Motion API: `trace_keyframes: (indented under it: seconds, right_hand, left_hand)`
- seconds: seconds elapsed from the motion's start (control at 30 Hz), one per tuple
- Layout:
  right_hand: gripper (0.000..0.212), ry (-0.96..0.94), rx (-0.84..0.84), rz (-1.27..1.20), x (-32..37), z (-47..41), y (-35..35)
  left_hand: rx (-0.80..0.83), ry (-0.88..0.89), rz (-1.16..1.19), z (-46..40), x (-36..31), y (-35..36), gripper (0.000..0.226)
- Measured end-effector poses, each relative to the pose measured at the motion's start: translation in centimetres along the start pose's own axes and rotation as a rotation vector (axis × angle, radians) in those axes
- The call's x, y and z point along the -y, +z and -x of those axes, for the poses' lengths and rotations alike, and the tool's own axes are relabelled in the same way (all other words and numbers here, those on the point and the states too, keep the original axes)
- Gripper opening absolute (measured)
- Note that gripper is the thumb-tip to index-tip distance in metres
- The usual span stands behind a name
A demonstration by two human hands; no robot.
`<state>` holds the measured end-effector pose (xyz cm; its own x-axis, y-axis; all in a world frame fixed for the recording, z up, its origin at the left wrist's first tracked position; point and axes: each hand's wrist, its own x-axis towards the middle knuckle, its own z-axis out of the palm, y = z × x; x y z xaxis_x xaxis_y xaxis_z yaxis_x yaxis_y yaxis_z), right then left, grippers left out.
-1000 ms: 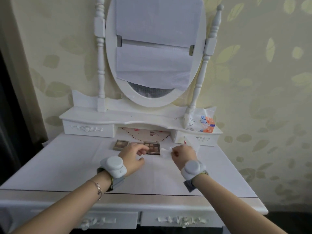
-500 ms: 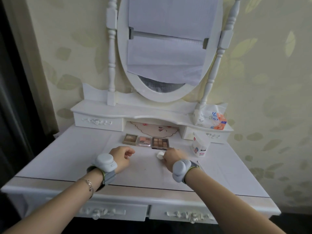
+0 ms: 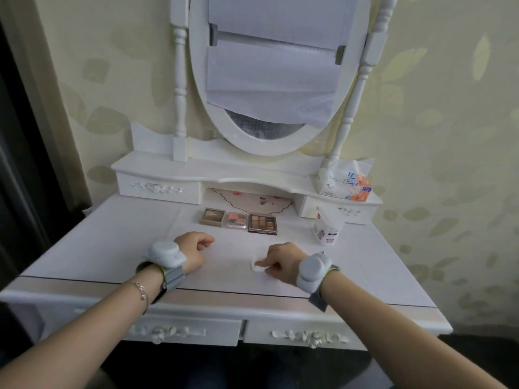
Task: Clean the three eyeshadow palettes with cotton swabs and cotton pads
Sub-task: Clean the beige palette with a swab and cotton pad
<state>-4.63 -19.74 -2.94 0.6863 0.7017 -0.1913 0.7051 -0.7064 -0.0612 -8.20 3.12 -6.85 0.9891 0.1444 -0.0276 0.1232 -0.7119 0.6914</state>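
Two forearms are reaching in from the near edge over the white counter (image 3: 98, 248), each w/ a grey wrist device strapped on; the left one is also wearing a thin bracelet (image 3: 141, 290).

Left hand (image 3: 193, 249) is resting on the counter, fingers curled in loosely, holding nothing. Right hand (image 3: 280, 259) is sitting near the counter's middle, fingers bent down, fingertips pressing/pinching a small white cotton pad (image 3: 257, 266) that is lying flat on the surface; most of the pad is peeking out at the hand's left side.

Further back, well apart from both hands, the three eyeshadow palettes are lying open in a row, side by side and touching or nearly so: a beige-brown palette (image 3: 212, 216) on the left, a smaller pink palette (image 3: 237, 219) in the middle, and a dark multi-pan palette (image 3: 263, 223) on the right. To their right, a white cotton-pad pack (image 3: 327, 229) is standing upright w/ its top open.

Behind that, a raised shelf w/ small drawers is running across the back. A tissue pack (image 3: 346, 185) w/ orange and blue print is sitting on the shelf's right end. An oval mirror (image 3: 269, 80) is standing at centre between two turned posts, its glass mostly covered by white paper sheets. Leaf-pattern wallpaper is filling the bkgd.
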Motion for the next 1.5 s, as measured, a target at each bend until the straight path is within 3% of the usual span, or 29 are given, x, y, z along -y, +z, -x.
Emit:
trace_keyframes:
  seconds: [0.13,0.2,0.27,0.4,0.57,0.63,0.73,0.83,1.03,1.17,1.3,1.4,1.5]
  right_hand:
    - [0.032,0.312,-0.021,0.0,-4.4,1.5,0.3]
    - [0.033,0.361,-0.029,-0.015,-4.1,1.1,0.5]
    - [0.033,0.331,-0.041,-0.03,-2.4,0.4,0.8]
    - [0.033,0.099,-0.047,-0.039,1.9,0.0,1.3]
    - [0.032,-0.035,-0.006,-0.07,2.2,2.5,1.1]
    - [0.031,0.011,-0.042,-0.103,1.1,3.7,0.8]
    - [0.033,0.257,-0.153,-0.044,-2.1,3.9,0.3]
    - [0.033,0.437,-0.037,0.047,-3.5,3.4,1.0]
    - [0.034,0.216,-0.029,-0.018,-0.4,3.2,1.6]
    - [0.029,0.06,-0.012,-0.213,2.0,3.0,1.7]
    - [0.021,0.031,-0.029,-0.626,1.6,4.6,1.7]
    - [0.012,0.157,-0.236,-0.876,-1.1,6.0,0.6]
    - [0.014,0.296,-0.437,-0.899,-4.8,7.7,-1.1]
  left_hand:
    - [0.0,-0.003,-0.036,0.2,-0.5,0.6,0.055]
    - [0.012,-0.004,-0.064,0.3,-0.5,0.6,0.056]
    - [0.002,-0.009,-0.081,0.3,-0.5,0.6,0.056]
    - [-0.011,-0.002,-0.12,0.5,-0.8,0.9,0.055]
    - [-0.004,-0.002,-0.162,0.7,-1.1,0.9,0.055]
    - [0.0,-0.004,-0.173,0.8,-1.1,0.9,0.055]
    - [-0.006,-0.013,-0.182,0.9,-1.3,0.9,0.055]
    - [-0.006,-0.012,-0.194,0.8,-1.5,0.9,0.055]
    - [0.007,-0.017,-0.171,0.6,-1.2,0.9,0.057]
    - [0.016,-0.031,-0.161,0.5,-1.2,0.7,0.058]
    - [0.012,-0.017,-0.121,0.5,-2.0,0.8,0.056]
    - [0.018,0.047,-0.087,0.5,-3.4,1.5,0.051]
    - [0.014,0.15,-0.037,0.3,-5.9,2.8,0.044]
